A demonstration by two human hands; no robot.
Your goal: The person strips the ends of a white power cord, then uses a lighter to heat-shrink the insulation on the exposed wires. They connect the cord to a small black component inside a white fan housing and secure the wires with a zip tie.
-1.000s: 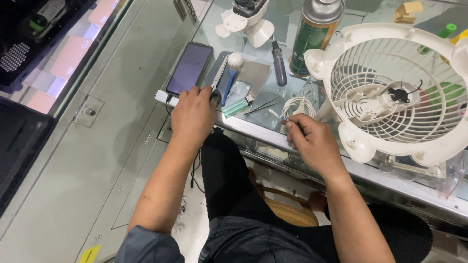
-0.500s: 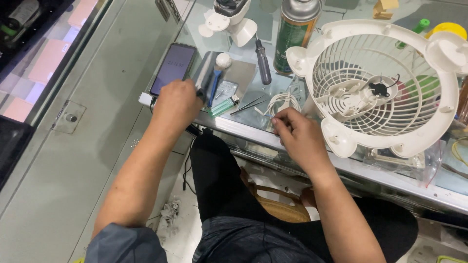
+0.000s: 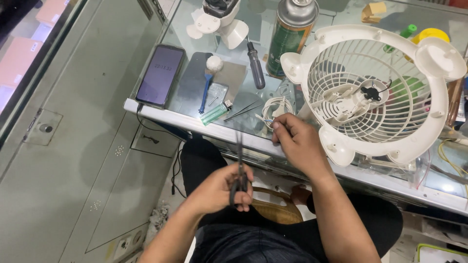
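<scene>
in the head view the left hand is closed around black scissors, blades pointing up toward the right hand. the right hand pinches a thin wire, just beside the white fan grille.

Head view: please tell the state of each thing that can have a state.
Phone: screen lit, lying flat.
Scissors: held in left hand, blurred.
Thin wire: pinched by right hand.
Fan grille: lying flat, separated from a fan.
Spray can: upright.
Screwdriver: lying flat.
</scene>
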